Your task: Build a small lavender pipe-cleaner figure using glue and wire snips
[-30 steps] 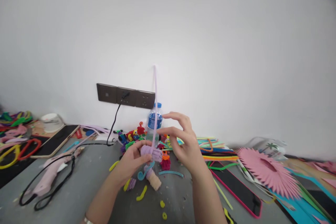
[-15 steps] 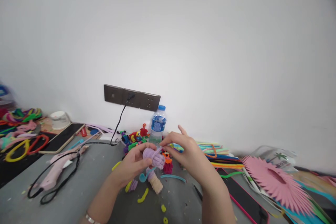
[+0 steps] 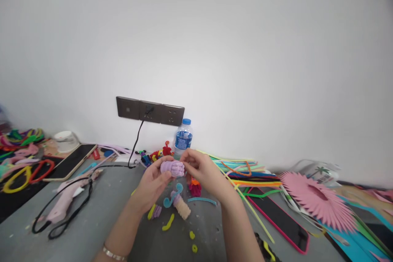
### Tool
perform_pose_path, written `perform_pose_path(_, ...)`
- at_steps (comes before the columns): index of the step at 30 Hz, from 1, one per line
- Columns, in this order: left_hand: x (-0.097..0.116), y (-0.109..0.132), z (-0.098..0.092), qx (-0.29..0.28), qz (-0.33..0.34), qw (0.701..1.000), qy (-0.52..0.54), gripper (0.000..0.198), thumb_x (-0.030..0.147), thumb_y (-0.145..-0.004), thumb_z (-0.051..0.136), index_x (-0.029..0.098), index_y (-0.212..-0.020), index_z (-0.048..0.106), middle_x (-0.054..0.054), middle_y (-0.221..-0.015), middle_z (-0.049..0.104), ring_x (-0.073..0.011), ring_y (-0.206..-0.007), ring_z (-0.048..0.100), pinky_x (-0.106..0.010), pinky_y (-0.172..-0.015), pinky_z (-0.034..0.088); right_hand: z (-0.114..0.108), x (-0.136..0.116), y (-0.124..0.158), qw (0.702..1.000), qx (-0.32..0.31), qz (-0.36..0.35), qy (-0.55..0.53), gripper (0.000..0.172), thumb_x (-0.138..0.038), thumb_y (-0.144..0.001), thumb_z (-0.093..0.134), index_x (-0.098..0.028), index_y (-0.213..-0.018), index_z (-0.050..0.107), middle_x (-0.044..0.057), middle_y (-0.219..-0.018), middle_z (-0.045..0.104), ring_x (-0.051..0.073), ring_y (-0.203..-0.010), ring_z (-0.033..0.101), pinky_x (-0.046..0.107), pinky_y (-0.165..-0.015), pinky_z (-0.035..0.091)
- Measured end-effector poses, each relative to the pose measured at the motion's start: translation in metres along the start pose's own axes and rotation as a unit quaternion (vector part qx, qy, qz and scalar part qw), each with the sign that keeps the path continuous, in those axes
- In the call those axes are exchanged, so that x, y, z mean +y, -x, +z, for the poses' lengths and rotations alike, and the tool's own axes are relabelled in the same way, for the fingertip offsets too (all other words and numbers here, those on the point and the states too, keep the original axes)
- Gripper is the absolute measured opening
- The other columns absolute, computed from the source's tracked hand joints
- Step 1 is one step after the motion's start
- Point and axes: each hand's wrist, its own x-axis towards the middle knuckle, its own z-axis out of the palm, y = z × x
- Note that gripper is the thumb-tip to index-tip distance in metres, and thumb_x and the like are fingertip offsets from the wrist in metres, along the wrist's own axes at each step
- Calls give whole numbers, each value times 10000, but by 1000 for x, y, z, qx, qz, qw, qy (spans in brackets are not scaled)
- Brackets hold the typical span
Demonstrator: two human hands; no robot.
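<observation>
A lilac roll of coiled fuzzy pipe cleaner [image 3: 172, 168] is held up over the desk. My left hand [image 3: 152, 186] wraps round its left end, thumb in front and fingers behind. On the other side, my right hand [image 3: 204, 172] has its thumb and fingertips pinched at the roll's right end; the exact contact is partly hidden. Below them lies a small figure with a tan block [image 3: 183, 208], a lilac top and a curled light-blue pipe cleaner [image 3: 167, 202]. A red and orange fuzzy figure [image 3: 195, 188] sits just under my right hand.
A water bottle [image 3: 183, 139] stands by the wall near the socket strip [image 3: 150, 110]. At left lie a pink glue gun [image 3: 65, 202] with its black cord, and a phone [image 3: 72, 163]. Pipe cleaners [image 3: 254, 182], a pink-edged phone [image 3: 281, 221] and a pink pleated paper ring [image 3: 317, 198] fill the right.
The roll has turned flatter and moved slightly left. A strand that my right hand held raised across it no longer stands out. My right hand has come lower, its fingers drawn in.
</observation>
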Motion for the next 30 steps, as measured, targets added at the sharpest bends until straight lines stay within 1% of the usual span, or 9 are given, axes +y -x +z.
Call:
perform_pose_path(7, -3, -5, 3, 80, 39, 996, 19, 457, 268, -585, 910, 143, -982, 720, -65, -951, 742, -159, -856, 686, -224, -751, 568, 6, 7, -6, 999, 16, 3, 28, 87, -150, -875, 476, -212, -841, 525, -59, -651, 573, 113, -510, 612, 205, -513, 423)
perform_pose_path(10, -5, -7, 2, 103, 52, 993, 14, 467, 280, -576, 910, 138, -973, 710, -65, -957, 739, -157, -853, 684, -223, -746, 567, 9, 4, -6, 999, 5, 8, 40, 97, -155, -868, 493, -205, -795, 533, -48, -670, 604, 101, -472, 591, 205, -505, 424)
perform_pose_path(13, -7, -9, 2, 122, 77, 990, 2, 446, 291, -590, 896, 142, -961, 699, -64, -953, 742, -158, -851, 687, -228, -750, 564, 13, 0, -6, 998, -14, 31, 53, 143, -220, -896, 499, -203, -764, 550, -37, -661, 620, 95, -419, 540, 211, -461, 401)
perform_pose_path(15, -9, -10, 2, 131, 95, 987, -19, 441, 310, -600, 885, 145, -959, 689, -62, -934, 744, -164, -842, 686, -237, -751, 560, 15, -1, -6, 996, -18, 40, 76, 179, -236, -901, 506, -199, -738, 572, -33, -616, 616, 98, -416, 512, 213, -458, 382)
perform_pose_path(17, -10, -11, 2, 149, 106, 981, -60, 448, 328, -615, 870, 149, -977, 677, -58, -919, 744, -169, -833, 683, -246, -749, 552, 18, -2, -6, 992, -10, 38, 116, 235, -210, -886, 522, -190, -656, 568, -30, -555, 599, 104, -448, 506, 217, -490, 370)
perform_pose_path(21, -13, -11, -1, 201, 134, 954, -177, 434, 343, -647, 836, 162, -1000, 659, -52, -918, 734, -186, -844, 681, -258, -748, 537, 21, -7, -3, 984, -31, 30, 173, 360, -159, -889, 501, -180, -530, 497, -25, -492, 557, 99, -468, 477, 224, -524, 332)
perform_pose_path(23, -13, -11, -2, 201, 154, 943, -217, 406, 341, -651, 828, 175, -980, 658, -55, -943, 731, -203, -886, 681, -269, -773, 535, 20, -12, 2, 979, -37, 19, 198, 377, -158, -905, 493, -177, -528, 492, -26, -493, 535, 96, -468, 442, 232, -514, 289)
perform_pose_path(26, -12, -10, -3, 174, 162, 937, -257, 353, 331, -665, 815, 189, -947, 657, -58, -950, 729, -221, -916, 682, -285, -803, 531, 14, -21, 9, 969, -21, 13, 246, 351, -160, -913, 508, -175, -564, 546, -25, -520, 522, 99, -486, 399, 247, -510, 241)
perform_pose_path(30, -13, -9, -3, 126, 127, 940, -290, 321, 316, -688, 797, 190, -953, 667, -54, -938, 726, -222, -882, 680, -294, -795, 528, 2, -29, 18, 958, 13, 34, 283, 268, -173, -910, 538, -182, -667, 650, 0, -606, 605, 123, -543, 474, 248, -541, 275)
